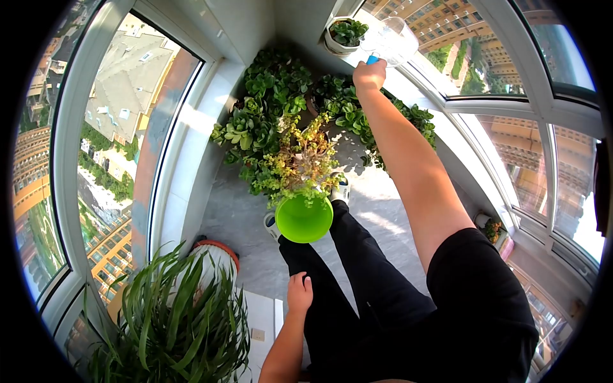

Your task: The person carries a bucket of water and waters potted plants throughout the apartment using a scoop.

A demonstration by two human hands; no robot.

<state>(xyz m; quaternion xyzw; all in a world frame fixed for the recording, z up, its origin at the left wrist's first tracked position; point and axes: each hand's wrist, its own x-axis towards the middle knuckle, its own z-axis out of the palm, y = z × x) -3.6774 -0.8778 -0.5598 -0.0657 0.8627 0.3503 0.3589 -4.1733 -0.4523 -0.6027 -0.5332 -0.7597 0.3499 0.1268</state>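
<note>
At the upper right, my right hand (pixel 370 75) is wrapped round the blue handle of a clear, see-through vessel (pixel 393 43). The vessel is beside a small plant in a white pot (pixel 345 35) on the window ledge. Down by my thigh, my left hand (pixel 299 292) has its fingers curled in; whether anything is in them is hidden. A bright green bucket (pixel 304 218) stands in front of my legs, close to my shoes. Yellowish-green foliage (pixel 303 156) hangs just over its far rim.
Dark green leafy plants (pixel 274 96) fill the corner ahead. A long-leaved plant (pixel 175 319) is at the lower left, near a white pot with a red rim (pixel 220 258). Windows line both sides, and a small orange-flowered plant (pixel 491 230) sits at the right.
</note>
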